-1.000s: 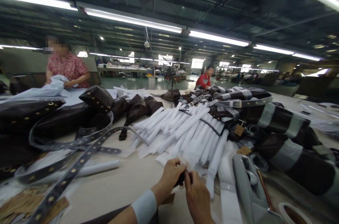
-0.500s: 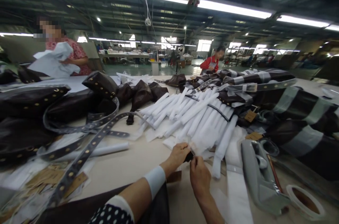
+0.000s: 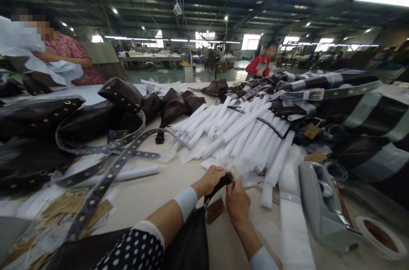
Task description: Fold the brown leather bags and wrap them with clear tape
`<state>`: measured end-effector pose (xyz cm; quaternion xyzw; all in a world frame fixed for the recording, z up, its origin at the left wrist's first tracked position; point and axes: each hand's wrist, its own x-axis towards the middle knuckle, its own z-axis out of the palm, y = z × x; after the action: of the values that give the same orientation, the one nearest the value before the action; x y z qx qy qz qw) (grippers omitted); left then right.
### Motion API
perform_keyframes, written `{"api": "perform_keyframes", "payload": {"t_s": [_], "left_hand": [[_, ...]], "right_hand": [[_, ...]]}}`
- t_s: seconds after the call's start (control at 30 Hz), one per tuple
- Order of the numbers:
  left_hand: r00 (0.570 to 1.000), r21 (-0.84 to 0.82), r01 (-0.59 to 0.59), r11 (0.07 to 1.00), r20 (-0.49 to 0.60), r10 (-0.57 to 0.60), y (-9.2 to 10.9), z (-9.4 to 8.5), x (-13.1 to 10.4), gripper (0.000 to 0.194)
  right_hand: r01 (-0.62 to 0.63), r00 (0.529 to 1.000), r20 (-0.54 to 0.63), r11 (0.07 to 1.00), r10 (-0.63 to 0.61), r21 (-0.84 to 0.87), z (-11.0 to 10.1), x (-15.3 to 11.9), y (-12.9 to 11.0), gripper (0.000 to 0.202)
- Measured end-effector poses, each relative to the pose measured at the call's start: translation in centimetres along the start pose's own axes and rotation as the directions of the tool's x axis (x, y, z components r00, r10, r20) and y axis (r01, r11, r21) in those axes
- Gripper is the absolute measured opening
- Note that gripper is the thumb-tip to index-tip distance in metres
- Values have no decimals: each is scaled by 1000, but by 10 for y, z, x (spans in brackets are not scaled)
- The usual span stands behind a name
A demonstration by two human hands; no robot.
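Note:
My left hand (image 3: 211, 179) is closed on a dark strap (image 3: 220, 185) that runs up from a dark leather bag (image 3: 190, 236) at the front edge. Close on its right, my right hand (image 3: 238, 202) pinches the same strap's end, where some clear plastic shows between the hands. A brown tag (image 3: 215, 210) hangs by a string below the strap. Just beyond both hands lies a heap of white rolled tubes (image 3: 236, 133), with a thin black strap across it.
Studded straps (image 3: 108, 176) and dark bags (image 3: 32, 121) lie left. A grey tape dispenser (image 3: 322, 206), a tape roll (image 3: 380, 236) and wrapped bags (image 3: 358, 133) are right. One person (image 3: 68, 55) holds white sheets; another in red (image 3: 257, 65) stands farther back.
More of the dark bag, its strap and the brown tag shows beneath my hands. The person at left has raised the white sheets. The view has shifted slightly.

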<state>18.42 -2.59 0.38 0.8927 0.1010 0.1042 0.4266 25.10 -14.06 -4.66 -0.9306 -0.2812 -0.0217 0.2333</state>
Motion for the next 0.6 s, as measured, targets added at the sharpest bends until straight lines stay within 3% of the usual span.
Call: {"api": "perform_keyframes", "payload": {"t_s": [0.13,0.27,0.43,0.6], "left_hand": [[998,46,-4,999,62,1,-11,3,6,12],[994,37,44,998,94,-47,-16,11,14,19],[992,-64,107,992,79,-101,-15,13,10,25],[988,-190,153,970,64,-143,-13,6,4,28]], "right_hand": [[-25,999,37,1000,26,-14,5,-2,-2,18],[-45,999,4,999,46,-16,9,-6,-1,24],[42,990,-133,999,-42,1,18,-10,5,27],[218,924,-316,976,-214,-21,29,-9,13,32]]}}
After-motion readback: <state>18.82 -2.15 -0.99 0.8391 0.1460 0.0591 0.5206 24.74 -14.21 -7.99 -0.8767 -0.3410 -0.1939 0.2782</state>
